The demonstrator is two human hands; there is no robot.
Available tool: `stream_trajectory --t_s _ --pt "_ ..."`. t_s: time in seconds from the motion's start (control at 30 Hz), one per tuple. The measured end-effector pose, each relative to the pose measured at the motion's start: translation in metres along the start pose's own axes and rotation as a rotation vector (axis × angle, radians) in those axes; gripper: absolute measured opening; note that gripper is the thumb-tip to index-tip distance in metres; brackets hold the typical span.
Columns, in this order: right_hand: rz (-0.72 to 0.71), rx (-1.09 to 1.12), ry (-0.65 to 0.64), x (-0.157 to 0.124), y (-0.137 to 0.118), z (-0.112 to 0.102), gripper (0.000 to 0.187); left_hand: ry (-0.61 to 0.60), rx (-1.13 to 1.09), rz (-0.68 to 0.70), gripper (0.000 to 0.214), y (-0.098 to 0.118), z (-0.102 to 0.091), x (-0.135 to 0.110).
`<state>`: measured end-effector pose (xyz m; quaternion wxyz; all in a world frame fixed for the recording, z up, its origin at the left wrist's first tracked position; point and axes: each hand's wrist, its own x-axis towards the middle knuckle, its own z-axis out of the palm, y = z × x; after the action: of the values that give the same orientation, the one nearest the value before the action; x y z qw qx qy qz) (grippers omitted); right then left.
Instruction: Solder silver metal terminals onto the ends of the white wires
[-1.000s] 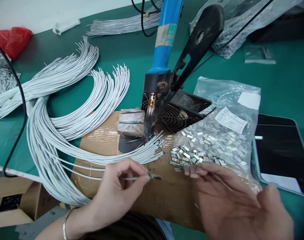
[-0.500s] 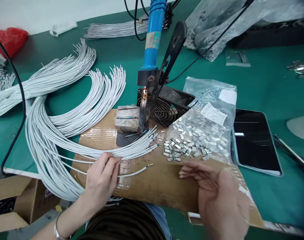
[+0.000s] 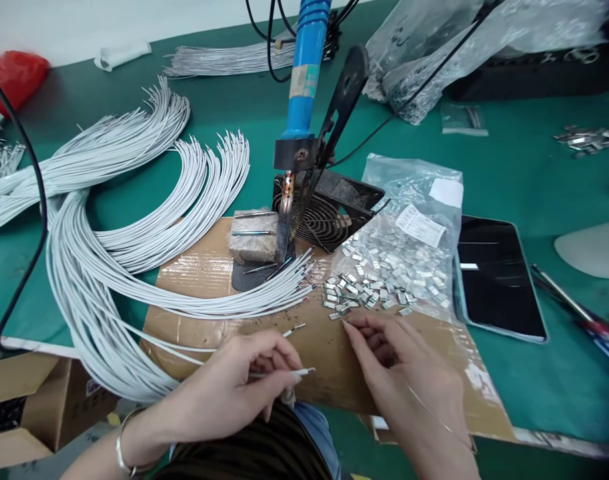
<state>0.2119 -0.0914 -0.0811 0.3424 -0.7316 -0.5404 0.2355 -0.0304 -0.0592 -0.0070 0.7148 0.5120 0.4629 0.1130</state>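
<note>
My left hand (image 3: 257, 373) pinches a white cable (image 3: 303, 371) between thumb and fingers, its stripped end pointing right. Another white cable end (image 3: 294, 329) lies on the cardboard just beyond it. My right hand (image 3: 401, 357) has thumb and forefinger closed together at the near edge of a pile of small metal connectors (image 3: 359, 288), at one connector (image 3: 335, 316). How much of that connector is between the fingertips is partly hidden. A bundle of white cables (image 3: 224, 307) fans across the cardboard (image 3: 324, 360), ends toward the pile.
A blue-handled soldering iron (image 3: 304, 87) stands tip down beside a block (image 3: 254, 240) and a small black fan (image 3: 324, 217). The connectors spill from a clear bag (image 3: 414, 193). A phone (image 3: 499, 280) lies to the right. More cable bundles (image 3: 124, 147) lie left.
My left hand has come down and right off the bundle, now with one cable end in it. My right hand has moved left to the connectors, its fingers closing there.
</note>
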Motion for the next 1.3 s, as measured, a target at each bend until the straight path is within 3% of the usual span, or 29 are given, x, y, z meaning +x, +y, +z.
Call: stream_trajectory --t_s 0.17,0.23,0.33,0.43,0.53,0.83,1.1,1.3 --pt "0.060 0.049 0.049 -0.023 -0.004 0.008 0.030 0.241 -0.251 0.094 0.028 -0.007 0.001 0.016" --pt "0.104 0.131 0.036 -0.030 -0.019 0.014 0.029 0.255 -0.329 0.094 0.033 -0.007 -0.002 0.016" --pt "0.211 0.422 0.017 -0.033 -0.052 0.020 0.019 0.242 -0.413 0.086 0.038 -0.005 -0.004 0.014" --pt "0.205 0.621 -0.035 -0.029 -0.081 0.023 0.011 0.230 -0.434 0.090 0.037 -0.002 -0.003 0.013" --pt "0.194 0.688 -0.092 -0.026 -0.093 0.023 0.010 0.220 -0.433 0.102 0.037 -0.001 -0.002 0.013" --pt "0.063 0.654 -0.135 -0.026 -0.087 0.022 0.015 0.247 -0.341 0.105 0.045 0.002 -0.002 0.011" --pt "0.130 0.682 -0.070 -0.028 -0.096 0.022 0.013 0.309 -0.310 0.139 0.045 0.003 0.003 0.010" --pt "0.117 0.770 -0.152 -0.028 -0.085 0.026 0.013 0.320 -0.305 0.179 0.037 -0.001 0.001 0.011"
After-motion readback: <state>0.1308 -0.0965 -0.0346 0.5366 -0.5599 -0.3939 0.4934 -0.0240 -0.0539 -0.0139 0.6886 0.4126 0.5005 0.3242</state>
